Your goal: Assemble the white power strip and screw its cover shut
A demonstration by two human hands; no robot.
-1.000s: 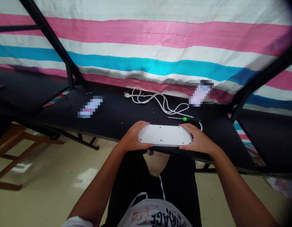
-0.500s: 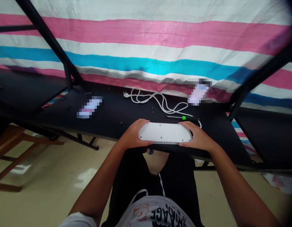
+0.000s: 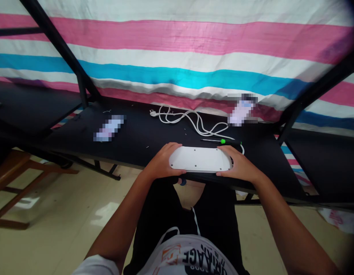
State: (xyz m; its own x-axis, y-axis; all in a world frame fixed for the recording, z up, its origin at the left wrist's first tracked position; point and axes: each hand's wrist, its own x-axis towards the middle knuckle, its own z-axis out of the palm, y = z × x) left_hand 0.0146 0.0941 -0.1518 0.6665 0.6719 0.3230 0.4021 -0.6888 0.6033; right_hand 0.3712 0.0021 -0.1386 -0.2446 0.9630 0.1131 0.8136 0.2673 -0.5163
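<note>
Bench [image 3: 137, 131], black. White casing [image 3: 198, 158], at bench's front edge; barely shifted this past second, so still at the holding stage. Left hand [image 3: 162, 162], right hand [image 3: 241, 164]: fingers grasping its opposite ends. Screwdriver [image 3: 223, 141]: behind casing, untouched.

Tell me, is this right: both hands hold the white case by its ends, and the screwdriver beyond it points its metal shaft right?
Only the direction is wrong: in the head view, the screwdriver points its metal shaft to the person's left. The left hand and right hand do hold the white case by its ends, with the screwdriver beyond it.
</note>
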